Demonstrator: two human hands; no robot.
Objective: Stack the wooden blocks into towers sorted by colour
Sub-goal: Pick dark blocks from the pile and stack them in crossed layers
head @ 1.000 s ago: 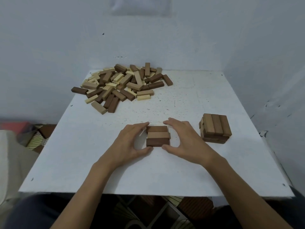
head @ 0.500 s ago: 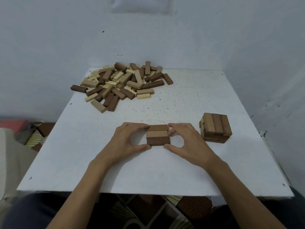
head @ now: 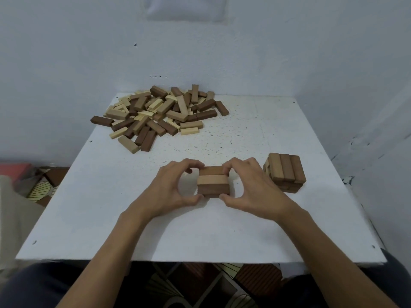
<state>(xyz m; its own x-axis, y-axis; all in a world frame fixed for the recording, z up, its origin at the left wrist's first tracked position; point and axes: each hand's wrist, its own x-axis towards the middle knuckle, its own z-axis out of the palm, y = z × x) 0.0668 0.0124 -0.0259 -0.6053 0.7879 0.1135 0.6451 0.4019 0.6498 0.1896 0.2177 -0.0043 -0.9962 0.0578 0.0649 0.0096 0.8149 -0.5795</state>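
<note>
Squaring up the three-block layer (head: pixel 213 180) looks like the step in hand, w/ both hands clamped on it. L hand (head: pixel 171 185) is at its 9 o'clock end, R hand (head: pixel 251 185) at its 3 o'clock end. Each thumb touches a near corner and each set of curled fingers hooks the far corners. The hands stand apart w/ only the blocks btw them.

To do it well, imo:
- Press inward evenly from 9 and 3 so the block ends sit flush.
- Squeeze 12-to-6, fingers vs thumbs, to close any gaps.
- Keep the layer flat on the table (head: pixel 111 218) and the pressure light. Smooth wood prob slides easily, so one block could skate out.
- The mid block reads paler than the two browner ones beside it, so check colour vs the sorting rule before adding more on top.

Can't tell if another layer lies under this one.

The layer lies approx mid-table, twd the near edge, straight ahead of the person. From it, the loose pile (head: pixel 160 114) of mixed pale, tan & dark blocks is at 11 o'clock, well apart, by the far edge. A short tower (head: pixel 285 172) of tan-brown blocks stands at 3 o'clock, just beside the R hand.
</note>
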